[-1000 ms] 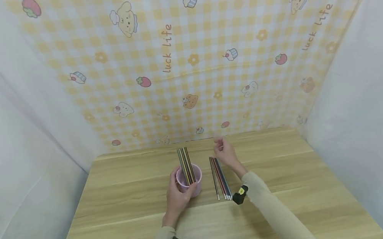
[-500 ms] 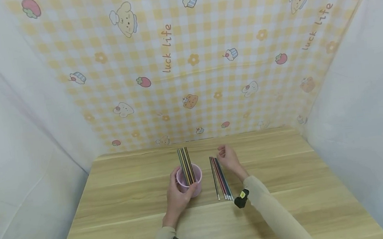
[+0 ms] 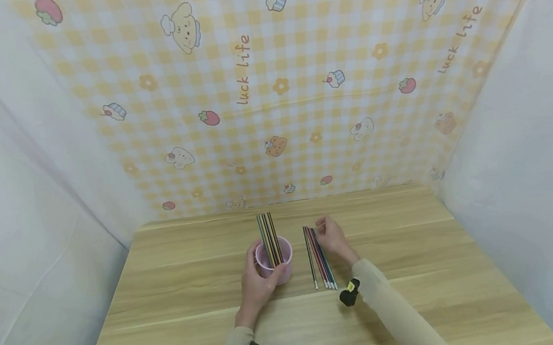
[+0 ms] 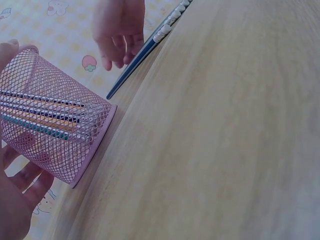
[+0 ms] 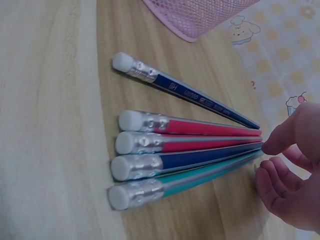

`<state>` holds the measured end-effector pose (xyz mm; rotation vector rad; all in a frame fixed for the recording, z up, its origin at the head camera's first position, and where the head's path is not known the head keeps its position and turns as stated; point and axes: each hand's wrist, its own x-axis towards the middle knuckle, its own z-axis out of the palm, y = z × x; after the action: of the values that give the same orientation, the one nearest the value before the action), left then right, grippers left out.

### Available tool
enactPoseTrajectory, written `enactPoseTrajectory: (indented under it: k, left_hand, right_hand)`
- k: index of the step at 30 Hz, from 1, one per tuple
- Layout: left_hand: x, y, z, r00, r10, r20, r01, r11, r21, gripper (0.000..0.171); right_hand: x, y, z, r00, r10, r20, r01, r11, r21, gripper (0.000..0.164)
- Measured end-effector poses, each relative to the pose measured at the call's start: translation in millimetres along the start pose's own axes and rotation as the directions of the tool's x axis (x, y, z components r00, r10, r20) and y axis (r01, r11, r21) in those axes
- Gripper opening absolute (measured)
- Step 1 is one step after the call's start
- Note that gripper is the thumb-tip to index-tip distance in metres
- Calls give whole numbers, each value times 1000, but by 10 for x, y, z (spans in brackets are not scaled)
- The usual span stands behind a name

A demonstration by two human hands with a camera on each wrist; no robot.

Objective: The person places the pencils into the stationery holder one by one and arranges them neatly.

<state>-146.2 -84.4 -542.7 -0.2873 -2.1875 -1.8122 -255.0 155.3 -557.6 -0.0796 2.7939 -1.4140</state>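
Note:
My left hand (image 3: 256,288) grips a pink mesh pencil cup (image 3: 282,275), fingers behind it and thumb near the front rim. Several pencils (image 3: 269,240) lean in the cup toward the back. To its right, eraser-tipped pencils lie on the table: a separate dark blue pencil (image 5: 195,95), two red pencils (image 5: 215,126), another blue pencil (image 5: 200,157) and a teal pencil (image 5: 200,176). At their far ends is my right hand (image 3: 331,237), fingers loosely bent. In the right wrist view a fingertip is close to the second blue pencil's end; whether it touches is unclear.
The wooden table (image 3: 177,282) runs back to a yellow checked cloth (image 3: 271,117) with cartoon prints. White sheets (image 3: 527,126) hang at both sides. A black wrist camera (image 3: 349,292) is worn on each sleeve.
My right hand has come nearer, from beyond the pencils' far ends to beside them. The left hand and the cup stay in place.

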Motion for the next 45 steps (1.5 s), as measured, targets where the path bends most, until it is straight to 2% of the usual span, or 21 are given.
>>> enactPoseTrajectory:
  k: [5,10,19,24,30,38,45]
  left_hand:
    - [-3,-5,-3,1000,5,-3,-5,1000,5,82]
    - [-7,-12,-3,1000,7,-7,-7,1000,15,82]
    - [-7,0,-3,1000,7,-11,-6,1000,15,81]
    - [-2,-6,0,1000,4,-8,-4,1000,20,81]
    - [6,-17,4,1000,6,0,-6,1000,12,82]
    - [5,-13,6,1000,4,7,-4,1000,-8,82]
    - [1,-36,-4,1000,9,0,-9,1000,-12,81]
  right_hand:
    - [-22,1,9,1000,18,19,-18,1000,-21,41]
    - [-26,-20,-2,999,37,29,-35,995,-90,40]
    - [2,-73,-52,990,132,50,-117,964,-238,42]
    - [7,-80,-74,986,157,49,-138,952,-274,41]
    - [20,-70,-98,984,172,56,-151,950,-272,43]
    - [14,-50,-145,986,149,75,-129,967,-221,45]
    - [21,-138,-191,995,90,41,-81,979,-187,36]
